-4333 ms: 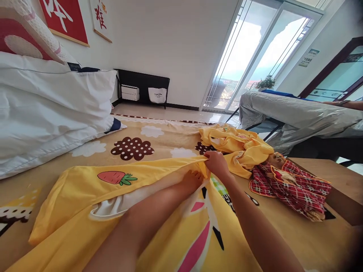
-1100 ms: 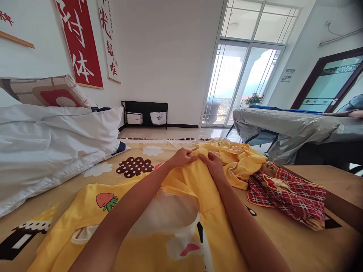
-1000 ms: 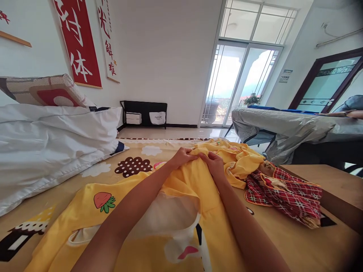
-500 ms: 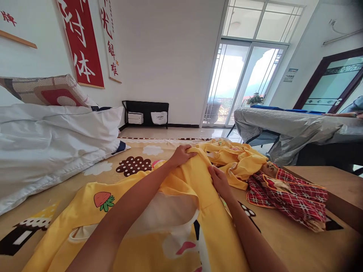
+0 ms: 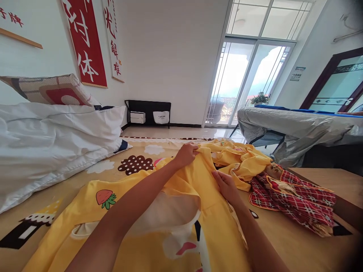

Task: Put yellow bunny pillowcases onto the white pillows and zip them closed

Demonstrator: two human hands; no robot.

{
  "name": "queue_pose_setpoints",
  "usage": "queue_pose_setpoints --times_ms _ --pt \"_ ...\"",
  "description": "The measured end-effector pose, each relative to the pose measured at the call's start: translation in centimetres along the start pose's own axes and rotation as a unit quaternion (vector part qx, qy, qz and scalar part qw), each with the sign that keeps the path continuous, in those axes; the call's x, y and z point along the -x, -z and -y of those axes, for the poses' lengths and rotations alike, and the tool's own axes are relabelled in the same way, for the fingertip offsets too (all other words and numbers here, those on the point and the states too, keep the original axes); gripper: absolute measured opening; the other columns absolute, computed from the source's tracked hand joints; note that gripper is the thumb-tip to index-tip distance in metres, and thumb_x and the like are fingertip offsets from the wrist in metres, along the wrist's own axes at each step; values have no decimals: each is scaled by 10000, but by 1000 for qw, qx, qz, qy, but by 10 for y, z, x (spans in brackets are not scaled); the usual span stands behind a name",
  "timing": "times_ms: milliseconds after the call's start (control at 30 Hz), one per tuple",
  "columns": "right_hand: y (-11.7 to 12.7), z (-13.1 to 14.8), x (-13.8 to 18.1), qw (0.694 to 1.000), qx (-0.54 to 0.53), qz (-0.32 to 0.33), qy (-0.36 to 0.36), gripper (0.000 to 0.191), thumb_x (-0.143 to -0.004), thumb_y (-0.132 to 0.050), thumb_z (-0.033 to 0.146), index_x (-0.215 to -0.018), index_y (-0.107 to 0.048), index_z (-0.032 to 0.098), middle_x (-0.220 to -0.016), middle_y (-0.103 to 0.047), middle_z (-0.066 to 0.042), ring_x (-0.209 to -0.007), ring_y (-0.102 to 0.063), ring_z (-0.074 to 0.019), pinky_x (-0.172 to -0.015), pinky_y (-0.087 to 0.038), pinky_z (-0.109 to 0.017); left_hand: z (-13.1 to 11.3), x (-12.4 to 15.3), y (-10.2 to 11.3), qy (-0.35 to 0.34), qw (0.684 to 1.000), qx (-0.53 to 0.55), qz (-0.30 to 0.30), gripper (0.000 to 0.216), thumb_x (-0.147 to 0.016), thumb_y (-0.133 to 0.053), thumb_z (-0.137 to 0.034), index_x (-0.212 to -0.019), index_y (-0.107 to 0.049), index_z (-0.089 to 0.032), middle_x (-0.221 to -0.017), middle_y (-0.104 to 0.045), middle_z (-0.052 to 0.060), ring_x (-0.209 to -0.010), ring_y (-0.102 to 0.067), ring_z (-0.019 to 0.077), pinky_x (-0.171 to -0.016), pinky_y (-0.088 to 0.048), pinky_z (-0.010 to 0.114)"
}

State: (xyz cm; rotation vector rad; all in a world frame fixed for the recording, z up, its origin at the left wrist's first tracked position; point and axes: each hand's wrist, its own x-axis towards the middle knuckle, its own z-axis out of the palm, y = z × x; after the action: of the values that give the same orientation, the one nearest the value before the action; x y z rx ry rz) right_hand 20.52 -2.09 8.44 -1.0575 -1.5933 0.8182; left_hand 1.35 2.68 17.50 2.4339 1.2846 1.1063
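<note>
The left hand (image 5: pixel 185 154) reaches out along the middle of the bed (image 5: pixel 300 241), its fingers (image 5: pixel 193 149) curled tight and pinched on the far top edge of the yellow garment (image 5: pixel 210 223), lifting that edge into a small peak. At about four o'clock from it, the right hand (image 5: pixel 227 185) lies lower on the same garment's right-hand edge; its fingers are close together and bent onto the cloth, but whether they pinch the fabric or only press it flat cannot be told.

The yellow garment spreads from the hands back toward the viewer, covering the near middle of the bed, with a strawberry print (image 5: pixel 105 198) at nine o'clock from the right hand and a pale lining showing under the left forearm.

Just beyond the hands, at two o'clock, lies a crumpled yellow cloth pile (image 5: pixel 241 160), and touching its right side a red plaid cloth (image 5: pixel 297 204). A white duvet (image 5: pixel 51 139) is heaped at the bed's left, with a patterned pillow (image 5: pixel 48 88) on top.
</note>
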Motion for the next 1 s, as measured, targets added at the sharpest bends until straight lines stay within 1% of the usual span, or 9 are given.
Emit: queue_pose_setpoints --times_ms 100,200,333,467,567,667,767,900,1000 --pt "5 -2 -3 999 26 -25 22 598 -725 -542 780 -685 -611 188 -639 -554 -10 -598 -467 -148 -512 -392 -240 -2 -4 1 26 999 -13 18 190 -772 -524 -94 -595 -512 -165 -736 -584 27 -768 -556 171 -710 -430 262" --pt "11 -4 -5 994 74 -58 55 612 -743 -515 782 -653 -600 183 -598 -518 -2 -580 -438 -137 -509 -371 -236 -3 -3 2 41 998 -29 26 67 -764 -576 -99 -722 -588 -149 -754 -619 42 -771 -575 193 -699 -436 273" --pt "23 -5 -4 987 115 -74 80 577 -782 -517 735 -662 -614 178 -606 -526 -4 -584 -442 -134 -504 -361 -231 -4 4 4 48 996 -68 36 108 -847 -583 -215 -918 -633 -150 -829 -654 82 -810 -597 237 -752 -457 321" --pt "25 -11 1 992 86 -53 69 537 -808 -531 690 -666 -608 178 -603 -539 -6 -575 -453 -136 -481 -371 -229 1 6 5 20 994 -107 12 171 -889 -546 -297 -848 -666 -183 -945 -665 84 -957 -592 254 -841 -458 331" --pt "19 -18 3 996 72 -32 51 552 -801 -518 707 -634 -585 185 -577 -536 -5 -555 -453 -134 -471 -376 -232 9 3 3 -1 999 -46 1 160 -861 -550 -240 -812 -690 -181 -943 -678 58 -944 -598 218 -849 -456 295" --pt "14 -19 -2 996 86 -3 30 556 -745 -555 728 -598 -585 193 -562 -549 -9 -555 -467 -141 -486 -394 -239 14 -1 1 37 997 72 8 156 -816 -549 -173 -827 -704 -158 -842 -686 31 -796 -609 160 -759 -461 242" --pt "11 -6 -13 998 61 22 -23 499 -637 -658 700 -624 -625 202 -621 -618 -28 -613 -537 -181 -549 -456 -275 13 -6 -2 81 987 139 12 139 -758 -573 -141 -821 -697 -130 -719 -643 4 -674 -572 124 -643 -436 211" --pt "-4 28 -30 991 -90 18 -99 442 -621 -708 605 -820 -669 213 -761 -684 -36 -653 -596 -210 -595 -496 -317 8 -13 -3 86 987 135 3 111 -710 -626 -167 -810 -667 -145 -649 -572 -31 -595 -515 107 -578 -397 208" --pt "-23 44 -43 993 -81 -30 -76 426 -612 -724 573 -769 -657 183 -716 -667 -39 -643 -583 -202 -566 -472 -300 6 -14 -1 52 995 84 -14 119 -685 -675 -193 -797 -639 -175 -665 -557 -36 -637 -509 121 -600 -388 216"
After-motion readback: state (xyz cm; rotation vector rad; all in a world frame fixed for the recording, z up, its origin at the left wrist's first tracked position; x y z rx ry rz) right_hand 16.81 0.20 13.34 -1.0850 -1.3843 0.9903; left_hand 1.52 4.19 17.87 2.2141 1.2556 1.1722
